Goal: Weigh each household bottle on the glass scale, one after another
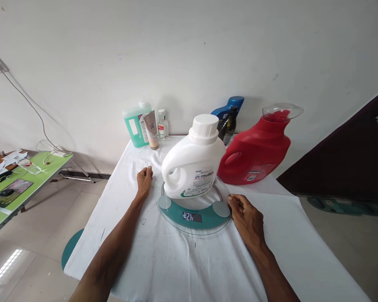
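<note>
A large white laundry detergent bottle (192, 163) stands upright on a round glass digital scale (182, 218), its handle to the left and its white cap on. The scale's teal front strip carries a lit display, its digits upside down from here. My left hand (144, 181) rests on the cloth left of the scale, fingers curled into a loose fist with nothing visible in it. At the scale's right rim, my right hand (247, 216) has its thumb and forefinger pinched together on the glass edge. Its other fingers are curled.
A white cloth (164, 268) covers the table. Behind the scale stand a red detergent jug (258, 151), a blue bottle (234, 102), a dark bottle (229, 126), a green jug (134, 126), a beige tube (151, 130) and a small clear bottle (162, 124). Left is a green table (38, 180).
</note>
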The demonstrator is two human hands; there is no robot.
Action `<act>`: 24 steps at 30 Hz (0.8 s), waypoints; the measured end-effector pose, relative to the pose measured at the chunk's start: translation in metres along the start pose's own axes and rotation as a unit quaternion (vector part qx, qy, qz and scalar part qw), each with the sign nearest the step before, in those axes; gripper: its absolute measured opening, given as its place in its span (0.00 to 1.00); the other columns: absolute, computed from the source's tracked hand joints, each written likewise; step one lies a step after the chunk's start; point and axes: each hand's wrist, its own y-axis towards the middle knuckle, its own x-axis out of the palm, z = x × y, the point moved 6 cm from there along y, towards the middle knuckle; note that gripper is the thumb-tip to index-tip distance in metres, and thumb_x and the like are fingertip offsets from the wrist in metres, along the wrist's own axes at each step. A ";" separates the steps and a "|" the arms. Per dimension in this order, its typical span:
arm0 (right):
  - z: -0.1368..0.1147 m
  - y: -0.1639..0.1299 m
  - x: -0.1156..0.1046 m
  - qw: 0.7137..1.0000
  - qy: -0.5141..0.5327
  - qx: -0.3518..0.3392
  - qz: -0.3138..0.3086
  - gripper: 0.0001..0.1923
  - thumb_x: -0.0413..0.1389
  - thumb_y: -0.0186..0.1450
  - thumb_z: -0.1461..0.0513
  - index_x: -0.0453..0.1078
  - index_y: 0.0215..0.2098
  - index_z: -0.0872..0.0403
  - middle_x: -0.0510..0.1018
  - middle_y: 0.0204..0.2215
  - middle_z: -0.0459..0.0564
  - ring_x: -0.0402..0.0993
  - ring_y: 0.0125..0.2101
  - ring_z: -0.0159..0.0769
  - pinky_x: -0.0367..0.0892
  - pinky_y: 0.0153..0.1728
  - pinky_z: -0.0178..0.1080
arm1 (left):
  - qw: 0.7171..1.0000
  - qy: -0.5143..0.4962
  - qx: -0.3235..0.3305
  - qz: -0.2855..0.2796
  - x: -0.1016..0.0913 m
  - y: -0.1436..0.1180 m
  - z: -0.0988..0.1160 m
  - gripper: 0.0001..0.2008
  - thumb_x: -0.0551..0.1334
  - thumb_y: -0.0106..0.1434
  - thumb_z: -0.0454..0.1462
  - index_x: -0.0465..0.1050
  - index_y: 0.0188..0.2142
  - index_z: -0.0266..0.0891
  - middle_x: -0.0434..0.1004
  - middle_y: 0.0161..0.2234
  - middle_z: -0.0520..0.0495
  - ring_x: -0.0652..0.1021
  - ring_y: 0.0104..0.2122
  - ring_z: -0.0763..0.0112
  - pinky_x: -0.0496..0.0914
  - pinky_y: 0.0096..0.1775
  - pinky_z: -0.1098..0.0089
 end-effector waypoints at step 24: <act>-0.003 -0.001 -0.002 1.000 0.006 -0.013 0.011 0.24 0.51 0.65 0.40 0.75 0.38 0.48 0.86 0.33 0.54 0.83 0.33 0.48 0.74 0.37 0.44 | 1.000 0.013 0.020 -0.002 0.000 0.002 -0.001 0.27 0.61 0.69 0.57 0.60 0.23 0.43 0.61 0.21 0.54 0.62 0.23 0.73 0.57 0.28 0.68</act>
